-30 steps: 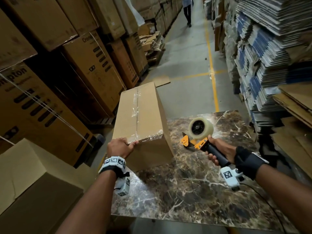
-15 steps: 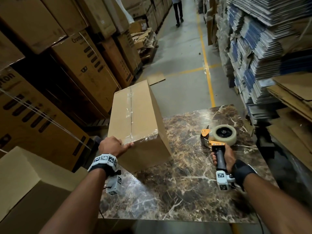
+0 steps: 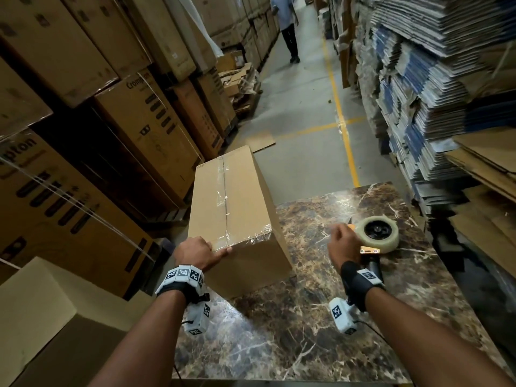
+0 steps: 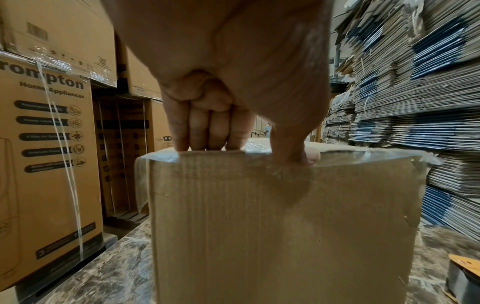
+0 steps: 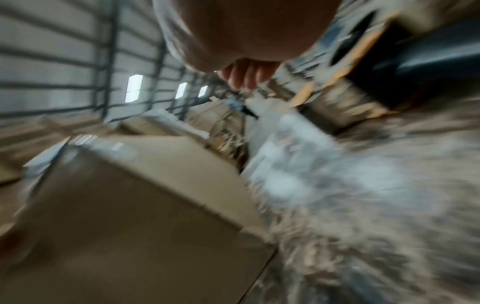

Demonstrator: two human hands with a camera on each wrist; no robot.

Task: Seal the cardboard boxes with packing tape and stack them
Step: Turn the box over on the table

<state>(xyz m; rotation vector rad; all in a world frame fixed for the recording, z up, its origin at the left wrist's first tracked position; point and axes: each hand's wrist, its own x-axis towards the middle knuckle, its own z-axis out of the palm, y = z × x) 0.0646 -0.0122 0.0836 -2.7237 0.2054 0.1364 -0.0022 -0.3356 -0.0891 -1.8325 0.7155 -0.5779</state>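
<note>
from my head view the aisle is dim and warm, with glare on the tape (image 3: 223,188) and the counter (image 3: 321,317). edges bow outward. my left wrist view is fairly sharp; my right wrist view is badly motion-blurred, skylights (image 5: 134,88) blown white.

Printed appliance cartons (image 3: 145,127) line the left, flattened cardboard stacks (image 3: 418,79) the right, a person (image 3: 287,26) walks the aisle.

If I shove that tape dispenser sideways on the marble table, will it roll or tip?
The tape dispenser lies flat on its side, so it probably slides rather than rolls. The table looks polished, so likely little grip. Tipping seems unlikely lying this low.
</note>
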